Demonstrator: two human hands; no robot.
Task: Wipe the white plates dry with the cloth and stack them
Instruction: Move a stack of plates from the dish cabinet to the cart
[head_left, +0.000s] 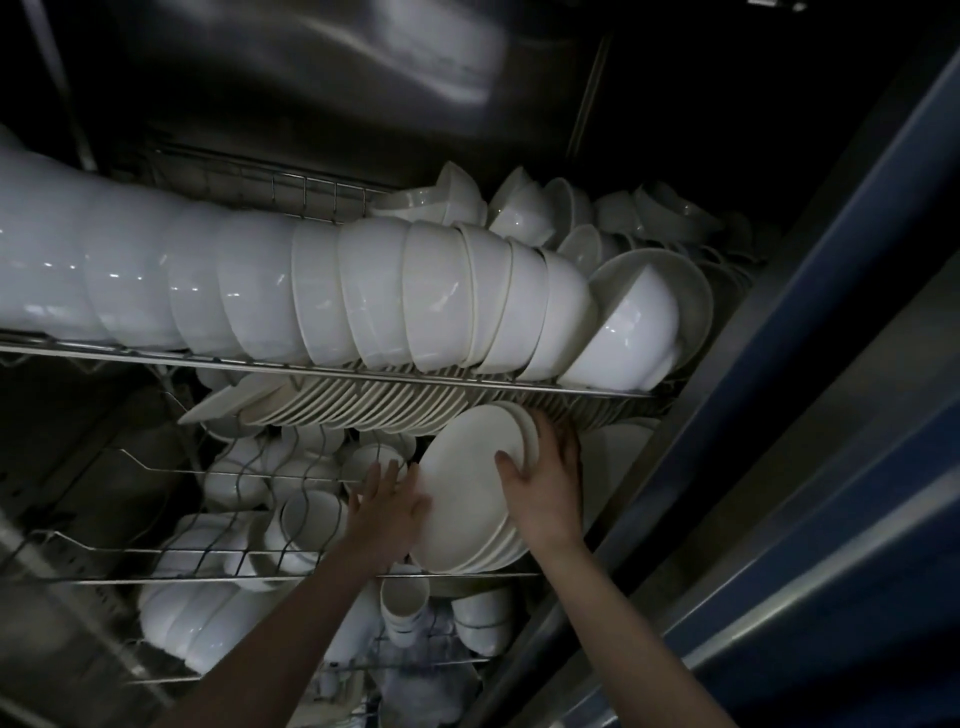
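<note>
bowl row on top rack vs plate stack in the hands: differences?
The bowl row is deep and rounded; the plate stack is flat. The bowl row runs long across the top rack; the plate stack is a few pieces, one level lower. The bowl row is untouched; the plate stack is held between left hand and right hand. Both are white, nested, tilted on edge.

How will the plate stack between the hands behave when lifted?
Probably heavy: the plate stack holds several plates and takes the left hand and right hand. Tilted on edge, its smooth plates may slide apart. Likely brittle, rigid ceramic.
</note>
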